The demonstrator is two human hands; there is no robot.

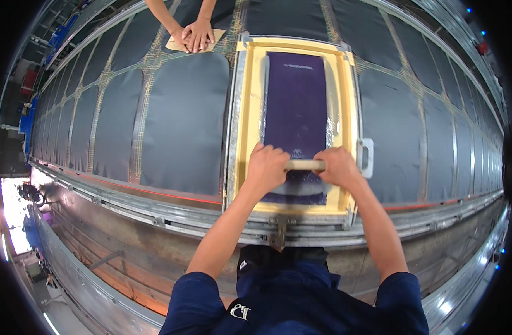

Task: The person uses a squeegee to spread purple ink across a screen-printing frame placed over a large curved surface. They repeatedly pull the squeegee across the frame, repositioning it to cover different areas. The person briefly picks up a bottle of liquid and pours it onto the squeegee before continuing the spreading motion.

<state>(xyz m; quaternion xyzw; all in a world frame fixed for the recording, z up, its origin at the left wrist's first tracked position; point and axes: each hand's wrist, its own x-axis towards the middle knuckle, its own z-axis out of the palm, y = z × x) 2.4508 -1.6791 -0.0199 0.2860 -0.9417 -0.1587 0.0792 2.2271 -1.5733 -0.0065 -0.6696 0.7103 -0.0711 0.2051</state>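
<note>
Left hand and right hand clamped around a pale, cylindrical, wooden-looking handle, above the near end of a glossy purple panel in a yellow-bordered rectangular frame.
Probably stiff and light; gripping both ends should keep it level.

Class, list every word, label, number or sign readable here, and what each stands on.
Purple screen: small pale lettering near its far end, not copied here.
Navy shirt: white letter-like emblem, not copied here.
Purple screen again: faint pale mark lower down, too blurred to read.
</note>
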